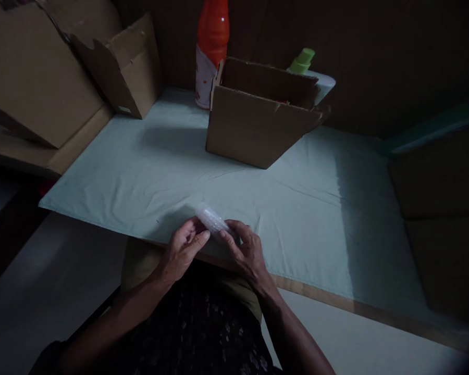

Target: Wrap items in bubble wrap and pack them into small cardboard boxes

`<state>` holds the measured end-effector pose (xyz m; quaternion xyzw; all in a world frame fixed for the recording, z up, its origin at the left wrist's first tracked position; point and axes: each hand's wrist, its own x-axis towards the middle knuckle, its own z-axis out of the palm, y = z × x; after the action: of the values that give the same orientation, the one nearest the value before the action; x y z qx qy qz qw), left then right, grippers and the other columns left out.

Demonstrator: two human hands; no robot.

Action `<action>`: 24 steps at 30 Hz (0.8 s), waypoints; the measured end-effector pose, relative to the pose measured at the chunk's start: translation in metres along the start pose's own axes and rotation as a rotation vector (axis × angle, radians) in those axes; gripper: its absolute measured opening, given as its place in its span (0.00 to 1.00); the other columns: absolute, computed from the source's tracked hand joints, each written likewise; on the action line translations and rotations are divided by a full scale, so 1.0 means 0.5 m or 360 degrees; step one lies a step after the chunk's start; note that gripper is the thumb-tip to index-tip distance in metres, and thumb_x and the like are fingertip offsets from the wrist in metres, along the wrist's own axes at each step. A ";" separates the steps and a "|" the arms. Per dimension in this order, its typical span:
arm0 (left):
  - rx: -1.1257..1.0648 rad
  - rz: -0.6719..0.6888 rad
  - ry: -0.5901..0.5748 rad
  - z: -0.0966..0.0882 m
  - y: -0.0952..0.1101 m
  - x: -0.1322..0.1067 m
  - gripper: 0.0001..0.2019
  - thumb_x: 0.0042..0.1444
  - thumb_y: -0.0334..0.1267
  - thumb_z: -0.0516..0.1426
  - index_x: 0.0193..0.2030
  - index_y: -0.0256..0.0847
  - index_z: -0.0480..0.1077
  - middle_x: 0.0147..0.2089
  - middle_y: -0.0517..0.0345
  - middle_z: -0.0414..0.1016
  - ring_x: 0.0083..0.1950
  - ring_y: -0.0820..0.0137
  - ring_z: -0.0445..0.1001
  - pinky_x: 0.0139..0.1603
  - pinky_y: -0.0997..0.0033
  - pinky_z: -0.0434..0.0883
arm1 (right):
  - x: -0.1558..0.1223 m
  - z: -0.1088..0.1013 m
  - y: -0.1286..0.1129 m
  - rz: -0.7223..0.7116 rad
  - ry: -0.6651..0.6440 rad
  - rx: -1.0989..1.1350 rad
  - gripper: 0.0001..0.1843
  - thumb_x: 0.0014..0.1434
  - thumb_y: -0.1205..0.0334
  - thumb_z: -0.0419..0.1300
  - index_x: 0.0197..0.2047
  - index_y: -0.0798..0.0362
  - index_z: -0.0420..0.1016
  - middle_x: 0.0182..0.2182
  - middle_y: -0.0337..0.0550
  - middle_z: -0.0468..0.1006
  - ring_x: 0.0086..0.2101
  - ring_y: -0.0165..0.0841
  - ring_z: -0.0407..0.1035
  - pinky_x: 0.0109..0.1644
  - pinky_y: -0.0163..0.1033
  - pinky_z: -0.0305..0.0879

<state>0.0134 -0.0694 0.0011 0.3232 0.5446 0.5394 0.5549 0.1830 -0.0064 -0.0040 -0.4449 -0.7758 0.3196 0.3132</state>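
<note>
At the near edge of the pale cloth-covered table (140, 177), left hand (183, 249) and right hand (245, 252) both pinched a clear bubbled plastic strip (212, 220), its long axis angled far-left.

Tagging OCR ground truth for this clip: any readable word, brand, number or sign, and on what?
Nothing readable.
Orange bottle: white label with red marks, too blurred to read.
Left cardboard box: small pale sticker, too small to read.
Middle cardboard box: no print visible.
Clear plastic piece between left hand and right hand: no print visible.
</note>
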 end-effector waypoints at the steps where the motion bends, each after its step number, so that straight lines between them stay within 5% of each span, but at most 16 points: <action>1: -0.0033 0.0013 -0.0027 0.007 0.000 0.002 0.20 0.60 0.47 0.61 0.54 0.38 0.72 0.51 0.50 0.79 0.53 0.62 0.76 0.56 0.64 0.72 | -0.004 0.000 -0.005 -0.0003 -0.0026 0.0064 0.13 0.68 0.52 0.58 0.46 0.49 0.78 0.40 0.45 0.83 0.41 0.39 0.76 0.46 0.45 0.71; 5: 0.0148 0.0046 -0.0019 0.020 0.013 0.012 0.16 0.60 0.45 0.59 0.50 0.38 0.73 0.47 0.52 0.81 0.48 0.64 0.77 0.52 0.66 0.72 | -0.005 -0.027 -0.014 -0.0012 -0.0036 0.0189 0.16 0.65 0.48 0.61 0.49 0.49 0.77 0.48 0.49 0.78 0.47 0.40 0.74 0.51 0.47 0.70; 9: 0.0646 0.0260 -0.0029 0.026 0.028 0.008 0.14 0.54 0.37 0.61 0.48 0.40 0.74 0.47 0.53 0.79 0.49 0.63 0.76 0.53 0.65 0.72 | 0.010 -0.075 -0.023 0.0034 -0.0237 0.0333 0.32 0.60 0.41 0.65 0.61 0.49 0.70 0.52 0.50 0.77 0.42 0.36 0.73 0.44 0.42 0.72; 13: 0.0787 0.0430 -0.0144 0.035 0.024 0.006 0.14 0.52 0.34 0.59 0.47 0.41 0.73 0.46 0.52 0.78 0.49 0.63 0.76 0.53 0.63 0.74 | 0.026 -0.098 -0.035 -0.0116 -0.0346 0.0397 0.16 0.65 0.48 0.63 0.47 0.51 0.76 0.42 0.45 0.80 0.41 0.35 0.74 0.44 0.39 0.71; 16: 0.0826 0.0360 -0.0255 0.035 0.015 0.012 0.22 0.50 0.30 0.56 0.54 0.43 0.71 0.54 0.50 0.77 0.55 0.60 0.76 0.58 0.59 0.73 | 0.022 -0.092 -0.028 -0.0216 -0.0262 0.0384 0.10 0.68 0.54 0.59 0.45 0.50 0.76 0.41 0.44 0.80 0.41 0.35 0.75 0.46 0.39 0.73; 20: 0.0823 0.0212 -0.0285 0.031 0.007 0.026 0.28 0.48 0.28 0.52 0.59 0.42 0.69 0.55 0.50 0.77 0.57 0.61 0.75 0.60 0.60 0.71 | 0.003 -0.078 -0.005 -0.0243 -0.0196 0.0063 0.18 0.72 0.56 0.52 0.61 0.48 0.70 0.53 0.51 0.77 0.52 0.38 0.73 0.55 0.45 0.73; 24: 0.0841 0.0071 -0.0390 0.037 0.011 0.041 0.18 0.47 0.30 0.51 0.45 0.40 0.73 0.38 0.57 0.76 0.39 0.66 0.73 0.42 0.68 0.71 | 0.000 -0.103 0.003 -0.0198 -0.0271 -0.0061 0.21 0.71 0.54 0.53 0.64 0.48 0.67 0.58 0.52 0.74 0.58 0.40 0.70 0.61 0.46 0.70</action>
<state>0.0260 -0.0448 0.0047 0.5312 0.5880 0.3479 0.5011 0.2236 0.0053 0.0259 -0.3729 -0.8318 0.3212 0.2567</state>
